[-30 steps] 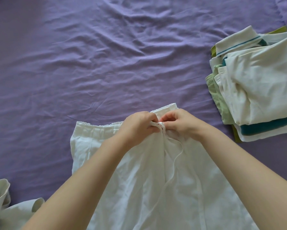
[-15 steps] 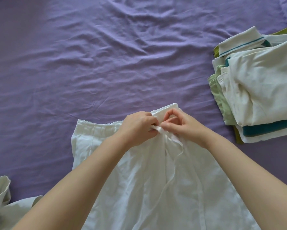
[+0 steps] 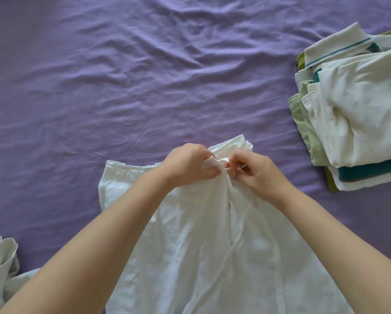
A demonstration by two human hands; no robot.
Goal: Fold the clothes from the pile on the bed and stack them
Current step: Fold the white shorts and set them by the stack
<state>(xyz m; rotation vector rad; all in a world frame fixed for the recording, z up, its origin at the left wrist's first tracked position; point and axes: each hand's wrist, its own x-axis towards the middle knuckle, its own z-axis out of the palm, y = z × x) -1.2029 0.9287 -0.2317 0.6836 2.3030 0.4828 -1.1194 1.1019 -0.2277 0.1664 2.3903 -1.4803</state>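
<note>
A white garment (image 3: 203, 257) with an elastic waistband lies spread on the purple bed sheet (image 3: 122, 87), waistband away from me. My left hand (image 3: 187, 165) pinches a bunch of white fabric at the middle of the waistband. My right hand (image 3: 255, 172) pinches the thin white drawstring (image 3: 239, 232) right beside it; the string trails down over the cloth. At the right edge sits a stack of folded clothes (image 3: 359, 114), white, pale green and teal. A crumpled white garment (image 3: 2, 264) lies at the lower left.
The wrinkled purple sheet stretches across the far and left parts of the bed. The folded stack reaches the right frame edge. My forearms cover part of the white garment.
My right hand has shifted a little to the right and its fingers have curled onto the drawstring. The left hand stays on the waistband, now with a bunch of fabric showing.
</note>
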